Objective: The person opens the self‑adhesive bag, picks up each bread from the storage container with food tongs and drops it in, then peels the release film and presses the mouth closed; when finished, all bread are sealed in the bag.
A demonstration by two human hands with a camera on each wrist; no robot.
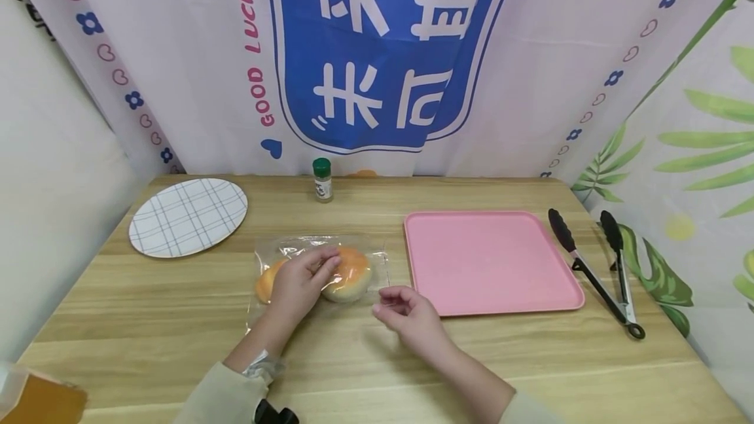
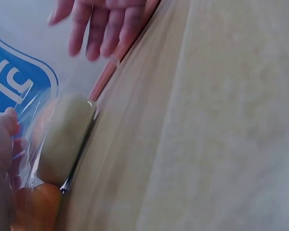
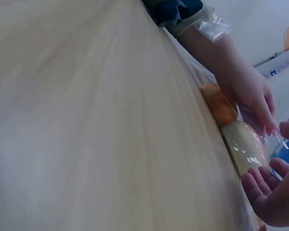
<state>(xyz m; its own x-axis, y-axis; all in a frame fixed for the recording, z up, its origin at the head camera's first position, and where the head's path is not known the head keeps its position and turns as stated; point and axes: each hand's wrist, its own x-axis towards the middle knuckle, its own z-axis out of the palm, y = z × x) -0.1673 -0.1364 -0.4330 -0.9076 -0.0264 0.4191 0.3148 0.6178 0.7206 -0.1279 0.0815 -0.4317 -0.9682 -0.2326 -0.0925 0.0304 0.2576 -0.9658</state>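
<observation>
A clear plastic bag (image 1: 377,260) lies on the table with two breads inside. One is a round golden-topped bun (image 1: 352,273) with a pale side; the other, a more orange bun (image 1: 268,282), is partly hidden behind my left hand. My left hand (image 1: 303,280) is over the bag, thumb and forefinger pinching its upper film, which rises toward them in the left wrist view. At the bag's right end is my right hand (image 1: 415,319), its fingers loosely bent and thumb apart. In the left wrist view, the right hand's fingers (image 2: 98,31) look nearly straight.
A pink tray (image 1: 491,264) lies to the right, with black-tipped tongs (image 1: 601,280) spread beside it. A checked oval plate (image 1: 188,218) sits at the back left. Near the curtain stands a green-capped shaker (image 1: 323,180). An amber-coloured container (image 1: 44,398) shows at the lower left.
</observation>
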